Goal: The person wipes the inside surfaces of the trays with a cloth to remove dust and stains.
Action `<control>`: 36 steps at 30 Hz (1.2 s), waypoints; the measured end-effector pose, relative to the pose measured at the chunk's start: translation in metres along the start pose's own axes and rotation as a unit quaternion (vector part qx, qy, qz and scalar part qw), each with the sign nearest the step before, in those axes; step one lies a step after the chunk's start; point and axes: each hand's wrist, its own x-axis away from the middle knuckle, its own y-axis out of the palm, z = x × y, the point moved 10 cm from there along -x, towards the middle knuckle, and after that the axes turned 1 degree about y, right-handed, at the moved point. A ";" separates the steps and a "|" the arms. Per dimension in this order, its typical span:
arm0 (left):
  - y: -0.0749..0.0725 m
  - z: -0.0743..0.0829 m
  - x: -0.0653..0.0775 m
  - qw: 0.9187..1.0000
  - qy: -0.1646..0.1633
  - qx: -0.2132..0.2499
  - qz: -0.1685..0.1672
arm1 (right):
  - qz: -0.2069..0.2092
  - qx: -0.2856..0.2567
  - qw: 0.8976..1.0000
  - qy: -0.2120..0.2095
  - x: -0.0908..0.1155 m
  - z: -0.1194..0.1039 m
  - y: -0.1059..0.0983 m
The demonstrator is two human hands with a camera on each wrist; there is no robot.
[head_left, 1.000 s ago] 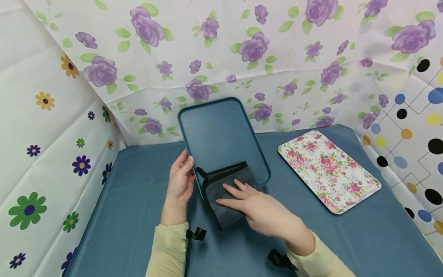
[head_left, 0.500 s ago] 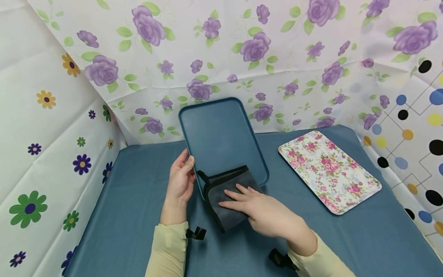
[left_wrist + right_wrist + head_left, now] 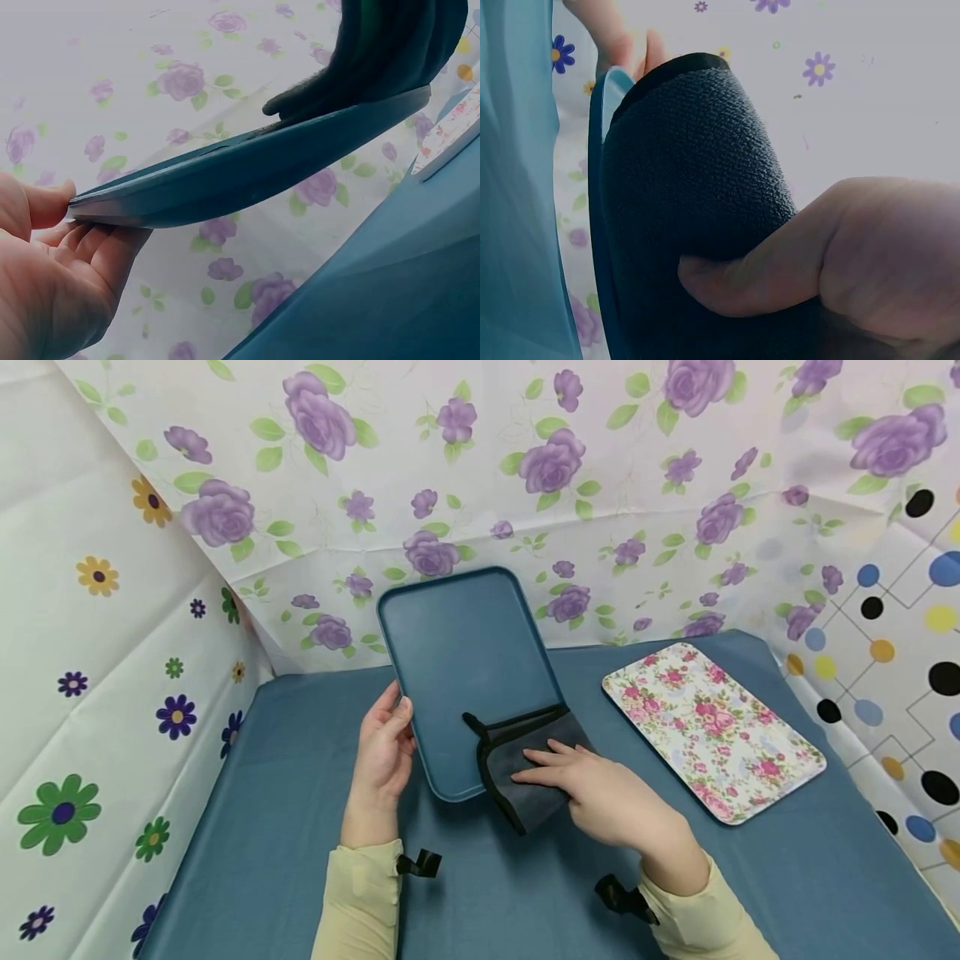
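My left hand [image 3: 382,752] grips the left edge of a blue rectangular tray [image 3: 465,643], thumb on top and fingers beneath, as the left wrist view [image 3: 82,262] also shows. The tray is held tilted above the table. On its lower right part lies a folded dark grey cloth [image 3: 532,802] with black edging, overhanging the near edge. My right hand [image 3: 615,793] presses on this cloth with straight, slightly spread fingers. From the right wrist view, the thumb lies along the textured cloth [image 3: 690,172], while the tray rim [image 3: 598,225] shows beside it.
A white tray with pink flowers [image 3: 712,731] lies to the right on the blue tablecloth [image 3: 300,827]. Behind stands a white backdrop with purple roses [image 3: 480,485]. Patterned sheets rise on the left [image 3: 120,693] and right [image 3: 892,693].
My right hand has slid the cloth to the right across the tray, uncovering the tray's lower left corner. The tray and my left hand have shifted slightly left.
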 end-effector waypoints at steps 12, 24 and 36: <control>0.004 -0.002 0.000 1.000 -0.003 0.012 -0.001 | -0.004 0.002 0.999 -0.035 -0.002 -0.015 0.006; 0.008 -0.019 0.002 0.997 -0.040 -0.042 0.045 | -0.026 0.004 0.996 -0.090 -0.013 -0.046 0.031; 0.008 -0.016 0.001 0.999 -0.029 -0.021 0.023 | -0.049 -0.032 0.998 -0.039 -0.006 -0.022 0.022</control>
